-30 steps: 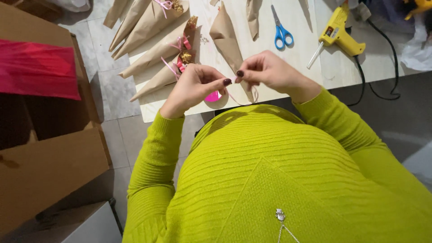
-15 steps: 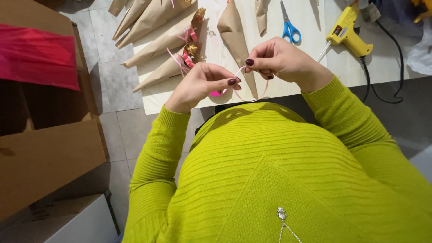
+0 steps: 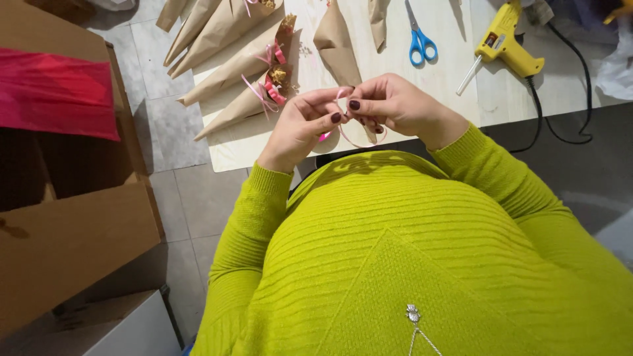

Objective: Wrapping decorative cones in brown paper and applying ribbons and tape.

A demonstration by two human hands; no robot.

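Pinched thin pink ribbon (image 3: 347, 117) between left hand (image 3: 304, 126) and right hand (image 3: 390, 105) fingertips, both grips closed; likely light, limp, slippery; best held near loop.

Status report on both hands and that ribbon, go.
Left hand and right hand both pinching thin pink ribbon, looped. Above table edge. Nothing obstructing.
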